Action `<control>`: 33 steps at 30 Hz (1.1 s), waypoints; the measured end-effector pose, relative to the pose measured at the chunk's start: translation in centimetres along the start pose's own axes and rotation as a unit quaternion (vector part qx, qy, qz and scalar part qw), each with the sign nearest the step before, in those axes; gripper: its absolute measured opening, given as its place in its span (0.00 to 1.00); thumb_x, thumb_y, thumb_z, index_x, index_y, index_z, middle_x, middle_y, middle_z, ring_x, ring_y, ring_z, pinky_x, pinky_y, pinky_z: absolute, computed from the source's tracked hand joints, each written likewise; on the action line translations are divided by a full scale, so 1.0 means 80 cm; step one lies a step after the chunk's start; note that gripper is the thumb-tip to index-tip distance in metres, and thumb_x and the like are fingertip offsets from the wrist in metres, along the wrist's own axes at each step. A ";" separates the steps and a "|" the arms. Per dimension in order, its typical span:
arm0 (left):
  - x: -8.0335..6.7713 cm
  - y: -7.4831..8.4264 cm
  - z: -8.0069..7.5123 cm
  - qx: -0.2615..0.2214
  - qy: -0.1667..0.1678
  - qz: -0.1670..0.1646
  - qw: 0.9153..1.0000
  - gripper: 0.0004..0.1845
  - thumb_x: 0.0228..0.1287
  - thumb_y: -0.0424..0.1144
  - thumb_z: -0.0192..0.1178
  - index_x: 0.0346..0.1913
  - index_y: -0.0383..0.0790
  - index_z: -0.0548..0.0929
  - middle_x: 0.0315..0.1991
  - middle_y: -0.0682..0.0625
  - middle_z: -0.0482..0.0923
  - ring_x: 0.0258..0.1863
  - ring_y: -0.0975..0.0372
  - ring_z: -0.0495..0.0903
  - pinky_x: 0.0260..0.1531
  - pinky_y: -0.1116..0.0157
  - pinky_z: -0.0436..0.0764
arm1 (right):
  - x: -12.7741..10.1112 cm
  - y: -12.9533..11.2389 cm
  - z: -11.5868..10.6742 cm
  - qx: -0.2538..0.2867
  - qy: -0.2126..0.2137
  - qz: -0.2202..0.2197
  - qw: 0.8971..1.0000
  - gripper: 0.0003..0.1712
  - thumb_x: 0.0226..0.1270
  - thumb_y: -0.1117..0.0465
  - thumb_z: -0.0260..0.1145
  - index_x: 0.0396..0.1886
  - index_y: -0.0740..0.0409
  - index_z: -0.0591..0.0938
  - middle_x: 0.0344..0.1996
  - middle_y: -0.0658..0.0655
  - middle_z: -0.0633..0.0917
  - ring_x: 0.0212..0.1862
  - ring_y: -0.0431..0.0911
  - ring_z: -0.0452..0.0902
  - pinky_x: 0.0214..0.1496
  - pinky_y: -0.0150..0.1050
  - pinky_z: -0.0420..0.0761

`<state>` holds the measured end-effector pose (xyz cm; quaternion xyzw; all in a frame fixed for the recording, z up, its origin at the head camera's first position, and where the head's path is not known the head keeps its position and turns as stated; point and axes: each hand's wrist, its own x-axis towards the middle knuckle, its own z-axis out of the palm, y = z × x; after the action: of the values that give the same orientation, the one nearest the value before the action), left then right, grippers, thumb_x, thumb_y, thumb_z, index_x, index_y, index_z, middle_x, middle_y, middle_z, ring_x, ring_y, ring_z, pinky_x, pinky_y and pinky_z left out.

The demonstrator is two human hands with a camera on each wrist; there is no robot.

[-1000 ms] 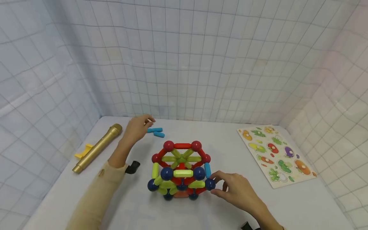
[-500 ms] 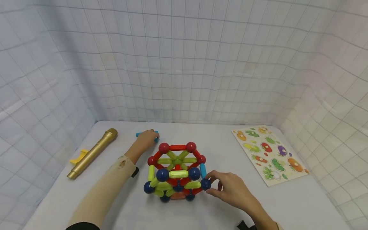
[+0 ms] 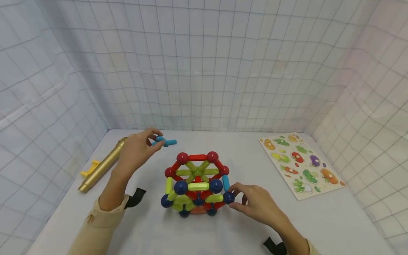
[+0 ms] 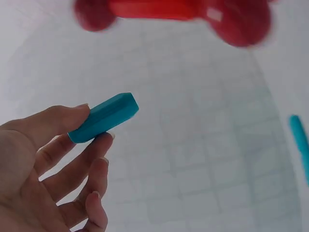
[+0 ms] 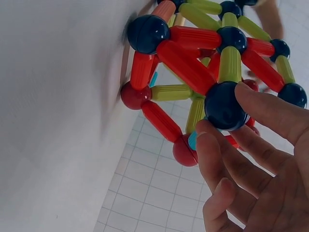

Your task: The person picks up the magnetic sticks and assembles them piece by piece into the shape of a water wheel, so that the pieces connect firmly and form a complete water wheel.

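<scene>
My left hand [image 3: 136, 150] pinches a short blue magnetic rod [image 4: 105, 117] between thumb and fingertips, held up above the table's far left part. Another blue rod [image 3: 171, 142] lies on the table just behind it. In the middle stands a structure of magnetic rods and balls [image 3: 198, 186], with red balls at the back and dark blue balls at the front. My right hand [image 3: 258, 204] pinches the dark blue ball [image 5: 225, 106] at the structure's right corner. A blue rod [image 3: 226, 183] rises from that ball.
A gold toy microphone [image 3: 103, 165] lies at the left beside a yellow piece [image 3: 90, 168]. At the right lies a vegetable puzzle board [image 3: 302, 165]. White checked cloth [image 3: 204, 71] walls the table's back and sides.
My left hand reached down to the blue rods, took hold of one and has lifted it back toward the left. The right hand keeps its pinch on the corner ball.
</scene>
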<state>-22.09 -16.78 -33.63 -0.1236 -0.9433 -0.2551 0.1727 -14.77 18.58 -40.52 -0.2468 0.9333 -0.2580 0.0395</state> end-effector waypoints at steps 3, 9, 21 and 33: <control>-0.016 0.055 -0.014 -0.048 0.040 0.099 0.993 0.13 0.58 0.42 0.70 0.46 0.44 0.84 0.39 0.48 0.88 0.34 0.57 0.82 0.31 0.64 0.77 | 0.000 0.001 0.000 -0.001 0.000 0.005 1.000 0.19 0.57 0.50 0.74 0.48 0.46 0.82 0.37 0.46 0.88 0.27 0.29 0.73 0.29 0.27 0.74; -0.038 0.148 0.007 -0.038 -0.008 0.265 0.963 0.12 0.52 0.44 0.74 0.41 0.49 0.87 0.37 0.59 0.88 0.40 0.63 0.80 0.47 0.57 0.73 | -0.001 0.006 0.004 0.022 -0.002 -0.004 1.000 0.19 0.57 0.49 0.73 0.47 0.45 0.82 0.37 0.45 0.88 0.27 0.28 0.74 0.29 0.27 0.74; -0.041 0.186 0.070 0.125 -0.188 0.282 0.933 0.11 0.55 0.49 0.71 0.42 0.59 0.85 0.36 0.62 0.86 0.44 0.64 0.78 0.57 0.51 0.66 | 0.004 0.014 0.002 0.067 0.003 -0.013 0.998 0.17 0.56 0.46 0.74 0.42 0.45 0.81 0.36 0.44 0.87 0.28 0.29 0.75 0.28 0.28 0.75; -0.043 0.175 0.080 0.172 -0.206 0.282 0.921 0.14 0.53 0.53 0.72 0.42 0.58 0.84 0.38 0.61 0.87 0.42 0.64 0.81 0.55 0.53 0.69 | 0.003 0.013 0.001 0.068 -0.006 0.004 0.998 0.18 0.55 0.50 0.75 0.46 0.42 0.82 0.39 0.43 0.87 0.29 0.30 0.76 0.30 0.29 0.76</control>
<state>-16.12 -2.16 -34.04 -0.4027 -0.9135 0.0011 0.0576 -15.42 19.20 -41.07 -0.2411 0.9142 -0.3196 0.0627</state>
